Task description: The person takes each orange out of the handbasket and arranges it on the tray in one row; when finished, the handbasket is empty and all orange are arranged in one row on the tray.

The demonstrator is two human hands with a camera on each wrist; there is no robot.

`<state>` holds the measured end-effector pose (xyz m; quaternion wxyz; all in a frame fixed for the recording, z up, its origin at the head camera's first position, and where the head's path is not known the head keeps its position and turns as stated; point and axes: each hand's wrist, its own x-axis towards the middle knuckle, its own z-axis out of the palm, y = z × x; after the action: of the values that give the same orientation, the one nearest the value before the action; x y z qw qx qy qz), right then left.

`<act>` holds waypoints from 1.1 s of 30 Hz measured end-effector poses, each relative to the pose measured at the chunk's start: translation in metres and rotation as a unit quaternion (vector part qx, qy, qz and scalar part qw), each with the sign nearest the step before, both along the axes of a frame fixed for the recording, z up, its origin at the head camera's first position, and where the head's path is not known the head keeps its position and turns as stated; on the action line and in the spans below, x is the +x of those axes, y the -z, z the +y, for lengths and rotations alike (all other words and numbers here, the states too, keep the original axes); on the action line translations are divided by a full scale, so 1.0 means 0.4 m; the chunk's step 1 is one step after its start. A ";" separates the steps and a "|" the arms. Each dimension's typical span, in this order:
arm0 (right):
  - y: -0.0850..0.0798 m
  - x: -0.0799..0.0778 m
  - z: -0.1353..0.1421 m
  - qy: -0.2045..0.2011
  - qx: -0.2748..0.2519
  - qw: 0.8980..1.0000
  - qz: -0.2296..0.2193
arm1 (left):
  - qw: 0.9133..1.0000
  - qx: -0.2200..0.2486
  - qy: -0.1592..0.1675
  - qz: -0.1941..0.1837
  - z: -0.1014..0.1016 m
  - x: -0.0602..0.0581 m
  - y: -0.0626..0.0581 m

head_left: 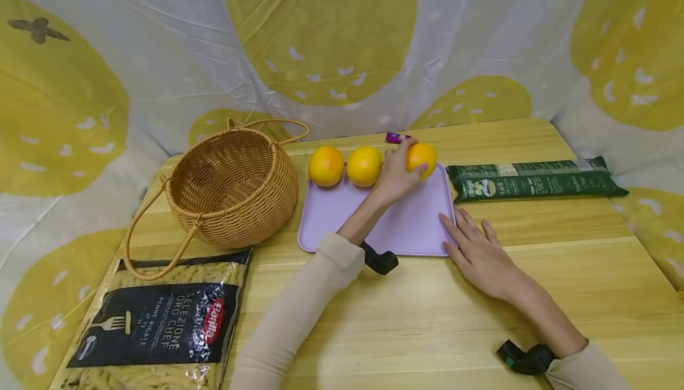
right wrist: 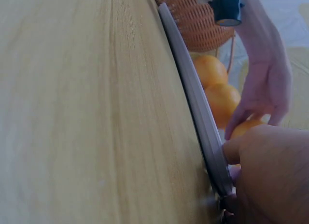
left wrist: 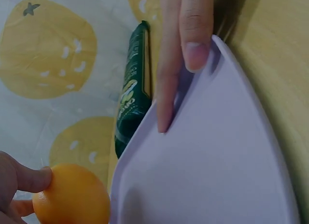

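My left hand point(head_left: 396, 176) grips an orange point(head_left: 423, 159) at the far right part of the lilac tray point(head_left: 330, 218); in the left wrist view the thumb presses on the side of that orange point(left wrist: 72, 197). Two more oranges sit along the tray's far left side, one orange point(head_left: 326, 165) beside another orange point(head_left: 364, 166). With fairly straight fingers, my right hand point(head_left: 483, 262) rests at the tray's near right corner. Its fingertips point(left wrist: 166, 122) reach over the rim onto the tray, as the left wrist view shows.
Left of the tray stands a wicker basket point(head_left: 235, 212) with its handles folded outward. A bag of penne pasta point(head_left: 155, 325) lies in front of it. On the right is a long green packet point(head_left: 534, 179). A small purple wrapped item point(head_left: 397, 138) lies behind the tray.
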<state>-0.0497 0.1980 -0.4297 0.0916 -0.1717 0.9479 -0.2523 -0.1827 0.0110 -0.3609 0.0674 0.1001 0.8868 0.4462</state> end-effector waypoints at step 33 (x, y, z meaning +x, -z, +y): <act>-0.001 0.001 -0.001 0.003 0.003 1.000 -0.003 | 0.997 0.014 -0.075 -0.010 0.025 0.036 0.064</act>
<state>-0.0494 0.1975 -0.4292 0.0941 -0.1681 0.9488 -0.2504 -0.1682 0.0209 -0.3864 0.0417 0.0296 0.8848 0.4631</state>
